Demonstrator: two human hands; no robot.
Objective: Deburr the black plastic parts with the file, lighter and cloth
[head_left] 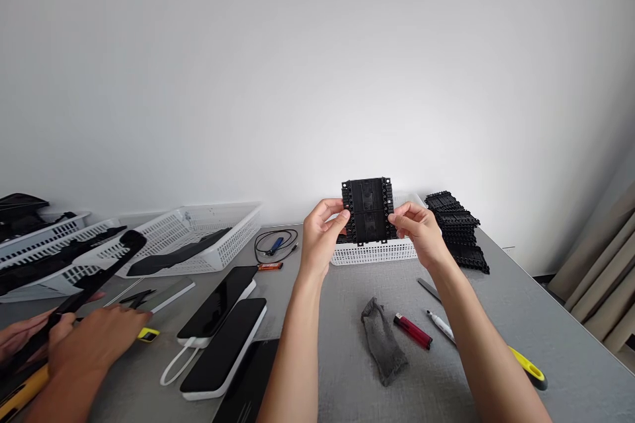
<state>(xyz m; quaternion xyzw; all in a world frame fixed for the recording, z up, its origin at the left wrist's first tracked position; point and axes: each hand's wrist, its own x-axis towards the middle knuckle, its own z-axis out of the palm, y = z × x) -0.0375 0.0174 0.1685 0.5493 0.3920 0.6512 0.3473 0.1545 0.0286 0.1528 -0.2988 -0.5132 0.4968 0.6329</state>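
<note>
Black panel [368, 211]: upright, partly hiding the centre basket [377, 254] behind it
Left hand [320, 232]: fingers clamped on panel's left edge
Right hand [421, 230]: fingers clamped on right edge
Centre basket: contents mostly hidden
Wide basket [242, 232]: left of centre basket, holding flat black piece [179, 255]

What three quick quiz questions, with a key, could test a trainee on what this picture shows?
1. What do the left hand and right hand hold between them?
2. True or false: in the picture, the gray cloth lies left of the red lighter.
3. Fill in: in the picture, the black stack is to the ____ of the white basket just beyond these hands.

Key:
1. A black panel
2. True
3. right
</note>
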